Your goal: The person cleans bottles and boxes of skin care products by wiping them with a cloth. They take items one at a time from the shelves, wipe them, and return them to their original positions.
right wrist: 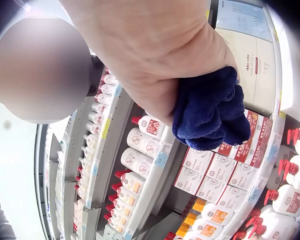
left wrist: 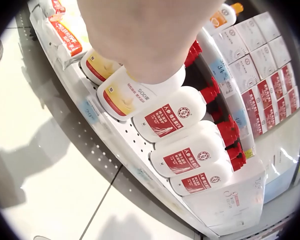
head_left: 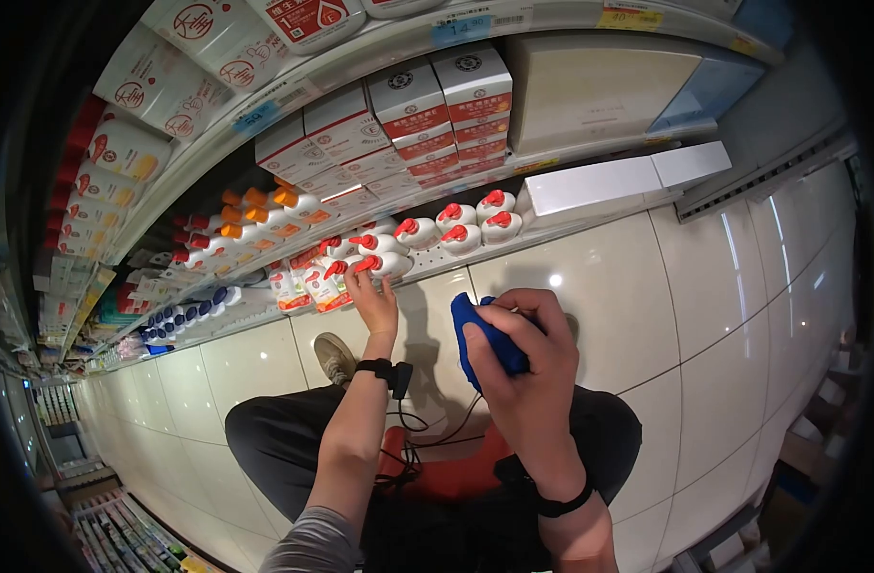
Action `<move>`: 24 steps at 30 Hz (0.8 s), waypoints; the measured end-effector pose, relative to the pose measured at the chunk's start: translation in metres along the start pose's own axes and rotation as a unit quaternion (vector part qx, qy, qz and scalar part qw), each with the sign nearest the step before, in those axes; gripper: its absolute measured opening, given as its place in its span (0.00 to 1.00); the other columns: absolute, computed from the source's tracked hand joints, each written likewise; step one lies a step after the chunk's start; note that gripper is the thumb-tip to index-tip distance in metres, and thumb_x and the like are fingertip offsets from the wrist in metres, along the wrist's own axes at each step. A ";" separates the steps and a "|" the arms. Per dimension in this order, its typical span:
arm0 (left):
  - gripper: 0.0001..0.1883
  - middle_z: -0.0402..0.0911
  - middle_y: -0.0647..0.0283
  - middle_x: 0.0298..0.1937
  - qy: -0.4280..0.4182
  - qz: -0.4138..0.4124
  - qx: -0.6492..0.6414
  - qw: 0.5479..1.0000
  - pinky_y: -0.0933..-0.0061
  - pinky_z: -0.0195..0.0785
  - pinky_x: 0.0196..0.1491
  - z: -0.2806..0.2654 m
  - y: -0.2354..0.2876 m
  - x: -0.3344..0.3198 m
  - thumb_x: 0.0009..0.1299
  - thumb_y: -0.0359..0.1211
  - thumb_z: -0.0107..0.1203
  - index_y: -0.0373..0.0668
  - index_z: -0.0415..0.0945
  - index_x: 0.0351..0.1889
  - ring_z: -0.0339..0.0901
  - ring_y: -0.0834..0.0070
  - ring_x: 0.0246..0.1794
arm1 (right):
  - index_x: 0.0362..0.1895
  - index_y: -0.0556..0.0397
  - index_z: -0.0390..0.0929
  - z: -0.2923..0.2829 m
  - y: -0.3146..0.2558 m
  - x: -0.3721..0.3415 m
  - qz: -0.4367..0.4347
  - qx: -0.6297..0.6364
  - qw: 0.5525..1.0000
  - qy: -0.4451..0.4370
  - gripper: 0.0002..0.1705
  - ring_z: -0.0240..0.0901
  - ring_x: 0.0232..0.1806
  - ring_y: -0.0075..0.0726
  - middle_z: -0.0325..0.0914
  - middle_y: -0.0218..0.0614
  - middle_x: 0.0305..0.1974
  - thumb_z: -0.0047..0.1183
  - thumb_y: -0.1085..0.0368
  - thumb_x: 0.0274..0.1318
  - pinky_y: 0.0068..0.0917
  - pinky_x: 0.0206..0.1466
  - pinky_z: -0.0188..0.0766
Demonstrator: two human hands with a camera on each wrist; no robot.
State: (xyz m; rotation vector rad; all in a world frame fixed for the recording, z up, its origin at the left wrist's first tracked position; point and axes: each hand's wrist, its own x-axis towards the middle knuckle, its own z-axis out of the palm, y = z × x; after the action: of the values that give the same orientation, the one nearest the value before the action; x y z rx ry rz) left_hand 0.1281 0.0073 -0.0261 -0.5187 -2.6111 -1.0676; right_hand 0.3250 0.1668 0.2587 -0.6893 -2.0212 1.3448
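In the head view my left hand (head_left: 374, 307) reaches to the low shelf. Its fingers and thumb grip a white pump bottle (head_left: 391, 265) with a red pump top, standing in the front row. From the left wrist view this bottle (left wrist: 121, 97) shows a yellow and red label marked SOD, and the hand (left wrist: 145, 40) covers its upper part; the fingertips are hidden there. My right hand (head_left: 532, 368) holds a bunched dark blue cloth (head_left: 489, 346) over the floor, thumb on the near side. The cloth (right wrist: 210, 112) hangs out beyond the palm in the right wrist view.
More red-topped pump bottles (head_left: 460, 239) stand to the right, beside a white box (head_left: 589, 186). Refill pouches (head_left: 325, 289) lie to the left. Above, a shelf holds stacked red-and-white cartons (head_left: 413, 100). A cable (head_left: 413, 449) hangs between my knees; a shoe (head_left: 335, 359) is below.
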 end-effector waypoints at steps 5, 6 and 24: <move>0.27 0.69 0.49 0.62 -0.005 0.015 0.073 0.997 0.50 0.64 0.63 -0.006 0.003 0.000 0.61 0.24 0.69 0.37 0.73 0.59 0.69 0.46 0.62 | 0.44 0.53 0.85 0.000 -0.002 0.002 -0.003 -0.009 1.000 -0.006 0.11 0.76 0.39 0.43 0.77 0.40 0.44 0.68 0.70 0.55 0.36 0.40 0.74; 0.28 0.68 0.48 0.62 -0.009 0.023 0.075 0.997 0.49 0.64 0.63 -0.006 0.004 0.001 0.60 0.24 0.69 0.37 0.72 0.60 0.69 0.46 0.62 | 0.44 0.53 0.85 0.000 -0.002 0.002 -0.002 -0.010 1.000 -0.008 0.11 0.76 0.39 0.43 0.77 0.40 0.44 0.68 0.70 0.55 0.36 0.40 0.74; 0.39 0.77 0.49 0.67 -0.483 -0.061 -0.155 0.860 0.56 0.67 0.71 0.020 -0.002 -0.195 0.60 0.33 0.75 0.43 0.71 0.71 0.72 0.49 0.68 | 0.45 0.60 0.86 -0.018 -0.002 0.004 0.054 -0.012 0.998 0.027 0.11 0.79 0.45 0.34 0.78 0.37 0.45 0.66 0.71 0.58 0.28 0.49 0.75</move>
State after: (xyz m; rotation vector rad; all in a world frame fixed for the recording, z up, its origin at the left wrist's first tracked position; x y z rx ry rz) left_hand 0.2997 -0.0237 -0.1146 -1.2482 -3.3326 -1.5860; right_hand 0.3347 0.1798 0.2671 -0.8466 -1.9856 1.3498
